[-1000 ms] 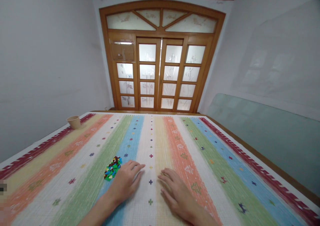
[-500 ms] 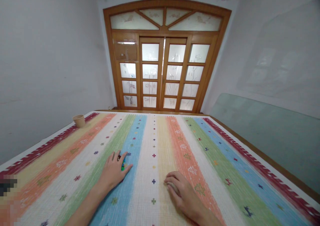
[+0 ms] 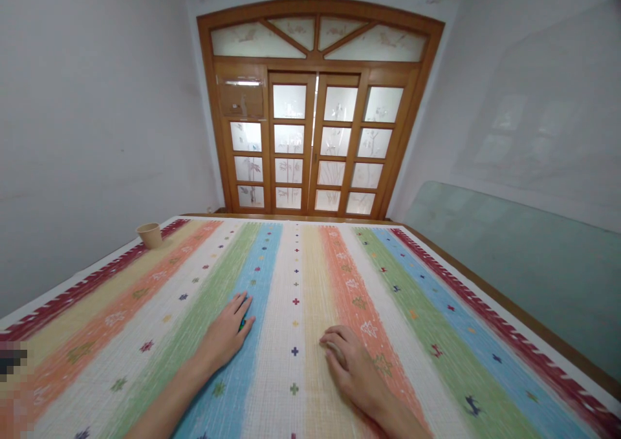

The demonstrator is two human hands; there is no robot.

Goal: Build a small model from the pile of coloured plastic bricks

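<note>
Green pieces (image 3: 241, 324) hidden under spread left hand (image 3: 224, 335); right hand (image 3: 350, 363) grip unclear.

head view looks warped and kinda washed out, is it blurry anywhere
In the head view, wide-angle distortion makes the walls lean and the wooden door frame bow; light through the frosted door panes is bright but soft, casting no hard shadows; a pixelated patch blurs the lower left corner.

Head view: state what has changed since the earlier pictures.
The left hand has slid forward and now covers the pile of small coloured bricks, only a bit of green showing. The right hand and the paper cup stayed about where they were.
</note>
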